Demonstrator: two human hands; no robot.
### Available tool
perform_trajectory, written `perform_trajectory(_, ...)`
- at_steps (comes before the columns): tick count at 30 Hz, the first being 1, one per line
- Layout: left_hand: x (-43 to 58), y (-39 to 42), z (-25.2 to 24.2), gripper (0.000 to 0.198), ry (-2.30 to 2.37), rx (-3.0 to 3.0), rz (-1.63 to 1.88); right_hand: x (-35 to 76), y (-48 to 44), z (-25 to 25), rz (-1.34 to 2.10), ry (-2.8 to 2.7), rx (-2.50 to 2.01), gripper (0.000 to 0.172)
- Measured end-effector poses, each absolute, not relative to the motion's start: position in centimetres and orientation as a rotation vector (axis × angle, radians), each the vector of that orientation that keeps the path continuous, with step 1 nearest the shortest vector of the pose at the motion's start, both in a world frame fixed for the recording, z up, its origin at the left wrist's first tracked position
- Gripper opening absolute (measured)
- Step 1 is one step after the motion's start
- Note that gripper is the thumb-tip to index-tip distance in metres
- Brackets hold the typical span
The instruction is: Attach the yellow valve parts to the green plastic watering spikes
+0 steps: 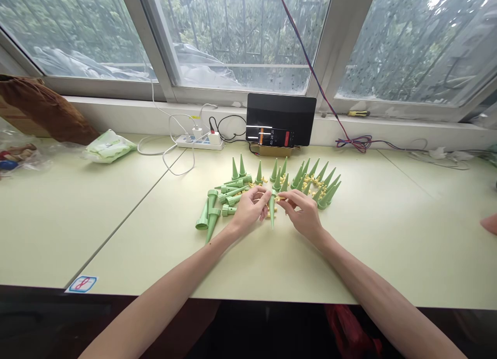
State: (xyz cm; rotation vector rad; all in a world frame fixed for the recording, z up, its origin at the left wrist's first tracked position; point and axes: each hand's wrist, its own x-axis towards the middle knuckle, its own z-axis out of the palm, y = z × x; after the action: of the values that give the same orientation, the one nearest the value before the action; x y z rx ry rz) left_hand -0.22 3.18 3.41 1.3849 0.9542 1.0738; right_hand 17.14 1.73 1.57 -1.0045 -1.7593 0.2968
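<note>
My left hand (254,206) is closed around the wide end of a green plastic watering spike (272,216), whose tip points down. My right hand (303,214) pinches a small yellow valve piece (280,198) against the side of that spike, near its collar. How far the piece sits in the spike is hidden by my fingers. Left of my left hand lies a loose pile of green spikes (213,216), some on their sides. Beyond my hands several spikes (328,190) stand point up among scattered yellow pieces (310,182).
A black tablet (281,115) leans at the back, with a phone (276,137) before it. A white power strip (200,141) with cables stands left of them. Farther left is a green-white packet (111,146). Bundled wires (355,143) lie at the back right. Another person's hand (490,224) shows at the right edge.
</note>
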Motion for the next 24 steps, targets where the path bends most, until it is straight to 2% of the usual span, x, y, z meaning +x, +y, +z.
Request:
perform_trajectory(8, -0.6, 3.5, 3.3, 0.041, 1.009, 1.437, 1.105, 17.7, 2.4, 0.9, 0.147, -1.907, -0.927, 0.021)
perform_trajectory(14, -0.8, 3.5, 3.1, 0.041, 0.993, 1.492, 1.125, 17.5, 2.3, 0.6, 0.245, -1.897, -0.942, 0.023)
perform_trajectory(18, -0.7, 3.4, 2.9, 0.039, 0.980, 1.500, 1.153, 17.1, 1.9, 0.9, 0.488, -1.765, -1.009, 0.022)
perform_trajectory(24, -0.7, 3.5, 2.7, 0.037, 0.918, 1.530, 1.181, 16.9, 1.5, 2.0, 1.179, -1.379, -1.027, 0.028)
